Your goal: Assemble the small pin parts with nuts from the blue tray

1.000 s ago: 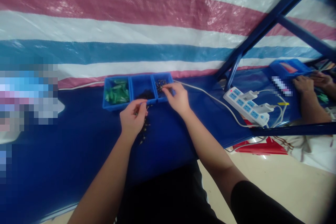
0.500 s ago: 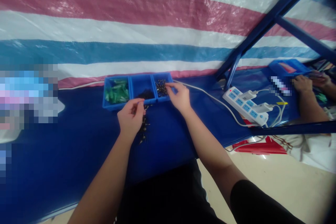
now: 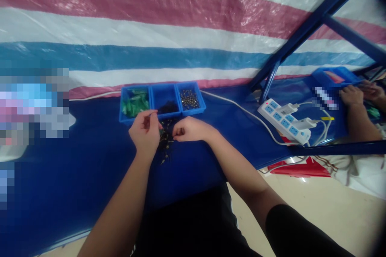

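My left hand [image 3: 145, 134] is closed in a pinch in front of the green-filled bin; whatever lies between its fingertips is too small to make out. Across from it, my right hand [image 3: 194, 129] has its fingers pressed together beside a loose pile of small dark and brass-coloured metal parts [image 3: 165, 146] on the table. I cannot see what, if anything, it holds. Behind both hands stand three joined blue bins: the left bin has green pieces [image 3: 135, 103], the middle one small black pieces [image 3: 168, 107], the right one small shiny metal parts [image 3: 189, 99].
A white power strip [image 3: 283, 122] with plugs and cables lies on the blue table [image 3: 99, 176] at right, by a blue metal frame [image 3: 313, 18]. Beyond it, another person's hands [image 3: 352, 95] work near a blue tray [image 3: 334, 75]. Striped sheeting [image 3: 181, 28] hangs behind.
My right hand has come away from the right bin, moving left and toward me to the pile of metal parts. My left hand has shifted slightly left.
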{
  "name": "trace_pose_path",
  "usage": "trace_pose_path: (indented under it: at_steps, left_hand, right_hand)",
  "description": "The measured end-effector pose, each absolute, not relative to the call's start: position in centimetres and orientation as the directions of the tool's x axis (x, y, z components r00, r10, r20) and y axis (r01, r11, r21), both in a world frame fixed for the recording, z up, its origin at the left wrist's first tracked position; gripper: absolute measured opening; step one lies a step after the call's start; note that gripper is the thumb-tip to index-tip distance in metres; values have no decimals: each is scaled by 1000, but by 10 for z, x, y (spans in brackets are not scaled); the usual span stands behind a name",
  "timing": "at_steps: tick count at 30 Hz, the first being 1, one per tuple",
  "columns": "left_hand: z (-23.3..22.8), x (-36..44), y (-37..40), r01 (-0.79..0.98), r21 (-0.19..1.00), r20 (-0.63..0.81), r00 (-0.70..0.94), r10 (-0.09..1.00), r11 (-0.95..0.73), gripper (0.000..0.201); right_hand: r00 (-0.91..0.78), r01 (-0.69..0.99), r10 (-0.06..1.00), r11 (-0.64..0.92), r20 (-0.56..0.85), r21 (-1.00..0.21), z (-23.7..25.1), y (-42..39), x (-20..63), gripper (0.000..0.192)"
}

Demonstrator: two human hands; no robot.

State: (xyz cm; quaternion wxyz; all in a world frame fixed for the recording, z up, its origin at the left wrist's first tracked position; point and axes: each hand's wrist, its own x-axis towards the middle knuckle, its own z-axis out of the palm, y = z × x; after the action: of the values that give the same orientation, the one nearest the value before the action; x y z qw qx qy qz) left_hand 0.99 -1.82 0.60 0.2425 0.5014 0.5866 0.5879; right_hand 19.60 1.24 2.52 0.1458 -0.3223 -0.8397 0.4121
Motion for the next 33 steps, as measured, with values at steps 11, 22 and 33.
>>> trace_pose_path:
  at_steps: [11,22,33]
  left_hand:
    - [7,12,-18,300,935,300,-374,878,-192,19]
    - [2,8,-19,288,933,285,-227,931,-215,20]
    - [1,8,-21,366,899,304,-132,944,-238,26]
  right_hand:
    - [-767,502,638,539,-61,-676,25,11,190,13]
    - [-518,301,819,443,245,-844,25,12,190,12]
    - [-314,318,856,503,411,-804,18,14,187,20]
